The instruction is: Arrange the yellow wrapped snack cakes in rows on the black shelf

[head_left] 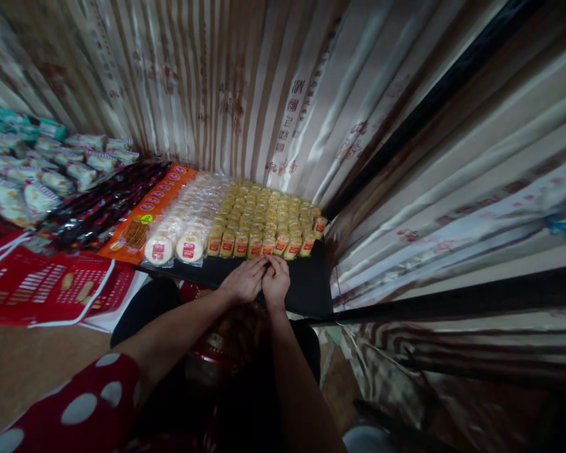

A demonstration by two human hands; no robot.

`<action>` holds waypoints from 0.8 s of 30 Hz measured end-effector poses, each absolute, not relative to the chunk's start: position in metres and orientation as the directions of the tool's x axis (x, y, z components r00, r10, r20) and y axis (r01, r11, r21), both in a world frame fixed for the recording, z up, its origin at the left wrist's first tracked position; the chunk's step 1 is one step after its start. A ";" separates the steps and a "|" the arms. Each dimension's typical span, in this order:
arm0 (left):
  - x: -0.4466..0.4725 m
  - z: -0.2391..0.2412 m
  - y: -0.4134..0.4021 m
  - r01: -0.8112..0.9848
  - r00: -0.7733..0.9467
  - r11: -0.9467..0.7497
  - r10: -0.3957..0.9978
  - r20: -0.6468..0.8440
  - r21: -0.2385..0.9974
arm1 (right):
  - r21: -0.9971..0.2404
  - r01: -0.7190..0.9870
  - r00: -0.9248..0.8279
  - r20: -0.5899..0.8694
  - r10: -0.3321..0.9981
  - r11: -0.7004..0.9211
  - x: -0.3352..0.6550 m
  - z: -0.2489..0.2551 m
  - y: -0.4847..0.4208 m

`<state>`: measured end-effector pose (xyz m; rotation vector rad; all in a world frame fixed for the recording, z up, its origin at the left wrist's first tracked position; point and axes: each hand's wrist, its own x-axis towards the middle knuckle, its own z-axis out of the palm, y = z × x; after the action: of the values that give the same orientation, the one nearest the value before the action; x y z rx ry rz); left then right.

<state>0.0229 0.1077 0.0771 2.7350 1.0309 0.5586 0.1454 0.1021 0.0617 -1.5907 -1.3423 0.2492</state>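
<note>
My left hand point(242, 282) and my right hand point(276, 281) rest side by side on a black tray point(311, 283), fingers bent and pressed together at the front row of small yellow wrapped cakes point(264, 220). Their fingertips meet at a packet in that row; whether they grip it is hidden. Round white cakes in clear wrap point(183, 233) lie in rows just left of the yellow ones. My left arm wears a red sleeve with white dots point(80, 409).
Orange packets point(146, 214), dark red packets point(94, 207) and white wrapped buns point(42, 170) spread to the left. Red printed bags point(42, 283) lie on the floor. A striped curtain point(245, 88) hangs behind and to the right. A dark pole point(453, 296) runs across on the right.
</note>
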 end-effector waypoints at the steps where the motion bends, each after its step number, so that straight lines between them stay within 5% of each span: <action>1: 0.023 0.077 0.107 0.606 0.689 -0.745 0.667 0.283 0.279 | -0.770 0.628 0.364 0.417 0.833 0.111 0.145 0.063 0.102; 10: 0.026 0.072 0.106 0.615 0.662 -0.746 0.664 0.349 0.253 | -0.754 0.627 0.348 0.496 0.795 0.195 0.144 0.071 0.095; 16: 0.027 0.068 0.108 0.611 0.652 -0.750 0.659 0.376 0.253 | -0.580 0.759 0.139 0.589 0.796 0.297 0.132 0.104 0.100; 24: 0.031 0.056 0.108 0.629 0.689 -0.757 0.649 0.322 0.179 | -0.385 0.881 -0.095 0.427 0.899 0.276 0.113 0.117 0.129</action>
<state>0.0309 0.1081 0.0558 2.8370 1.0736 0.5726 0.1133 0.1291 0.1175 -1.5960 -1.9626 0.0417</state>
